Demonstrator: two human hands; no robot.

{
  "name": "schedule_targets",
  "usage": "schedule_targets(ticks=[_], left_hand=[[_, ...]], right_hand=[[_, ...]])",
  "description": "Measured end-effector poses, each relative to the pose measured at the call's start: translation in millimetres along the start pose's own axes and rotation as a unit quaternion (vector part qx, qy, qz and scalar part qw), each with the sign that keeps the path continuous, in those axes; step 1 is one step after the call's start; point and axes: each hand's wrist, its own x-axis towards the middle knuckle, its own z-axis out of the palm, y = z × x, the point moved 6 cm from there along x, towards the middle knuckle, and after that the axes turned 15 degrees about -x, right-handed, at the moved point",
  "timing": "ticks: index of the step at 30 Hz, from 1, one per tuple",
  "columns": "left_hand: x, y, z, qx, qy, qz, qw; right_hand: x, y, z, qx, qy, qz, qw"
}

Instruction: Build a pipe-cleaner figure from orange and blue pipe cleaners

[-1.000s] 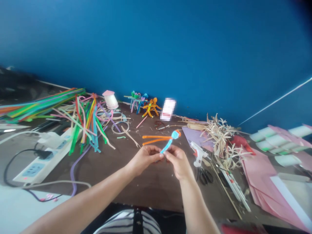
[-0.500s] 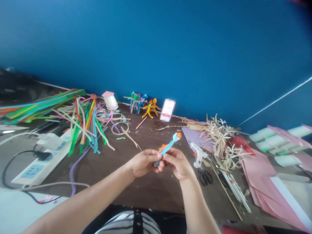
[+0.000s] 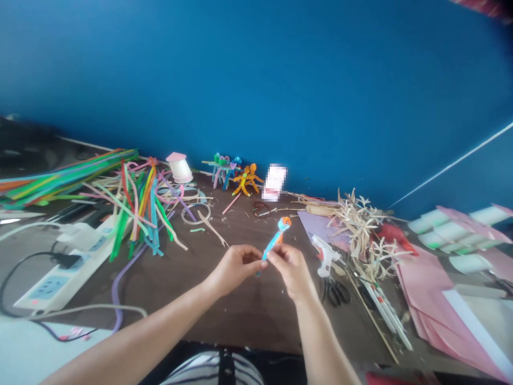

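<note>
Both my hands meet over the middle of the brown table [image 3: 240, 310]. My left hand [image 3: 234, 267] and my right hand [image 3: 290, 270] pinch the lower end of a small light-blue and orange pipe-cleaner figure [image 3: 276, 238], which points up and away from me with an orange loop at its top. The fingers of both hands are closed on it.
A heap of coloured pipe cleaners [image 3: 136, 198] lies at the left beside a white power strip [image 3: 60, 270]. Finished small figures [image 3: 240, 176] stand by the blue wall. A glue gun [image 3: 325, 255], scissors [image 3: 335, 291], dried straw [image 3: 360, 224] and pink paper [image 3: 425, 289] lie at the right.
The orange strands that stuck out to the left are now wound against the blue stem. The figure has turned more upright between my fingers.
</note>
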Motion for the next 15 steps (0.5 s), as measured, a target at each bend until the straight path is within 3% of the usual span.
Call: schedule_targets(ticks=[3,6,10,15], left_hand=[[-0.4,2.2,-1.5,0.055,0.018,0.027,0.998],[-0.4,4.3,1.3,0.046,-0.011,0.022,0.999],[-1.9,0.2,4.6,-0.082,-0.065,-0.061,0.993],[-7.2,-9.7,7.1,-0.232,-0.098,-0.153,0.955]], right_hand=[[0.3,3.1,1.3,-0.01,0.008,-0.013,1.0],[0.2,5.4,2.3,-0.007,0.001,-0.01,1.0],[-0.5,6.7,0.1,-0.014,-0.028,0.006,0.999],[-1.7,10.0,3.5,0.052,-0.081,0.006,0.995]])
